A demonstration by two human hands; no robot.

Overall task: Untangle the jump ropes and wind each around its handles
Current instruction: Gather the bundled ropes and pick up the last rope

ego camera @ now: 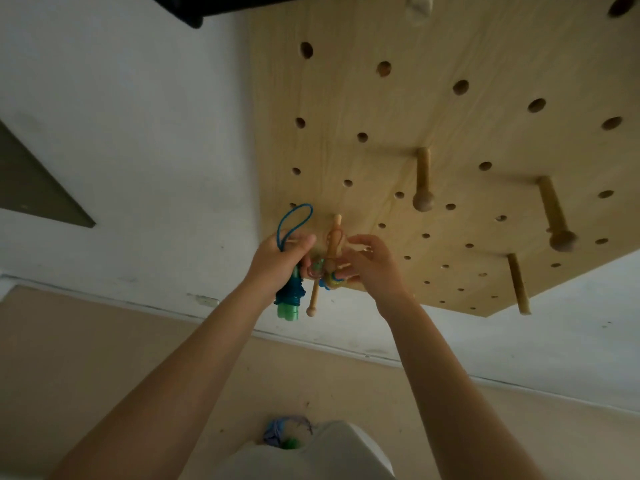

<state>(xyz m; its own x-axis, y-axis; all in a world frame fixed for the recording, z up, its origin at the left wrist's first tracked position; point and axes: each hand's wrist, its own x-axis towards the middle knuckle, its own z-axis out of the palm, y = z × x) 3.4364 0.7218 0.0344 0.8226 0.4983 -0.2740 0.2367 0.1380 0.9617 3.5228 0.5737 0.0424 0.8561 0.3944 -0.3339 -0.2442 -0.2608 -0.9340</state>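
Hands at pegboard lower edge

Dim, soft, even light. Pegs cast faint shadows on pegboard. No glare. Slightly soft focus throughout; wide-angle view bends the baseboard line toward frame edges.

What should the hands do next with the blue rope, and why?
Probably hook the blue loop over a wooden peg. The left hand already grips the wound rope bundle beside that peg, loop sticking up, while the right hand works at another rope there.
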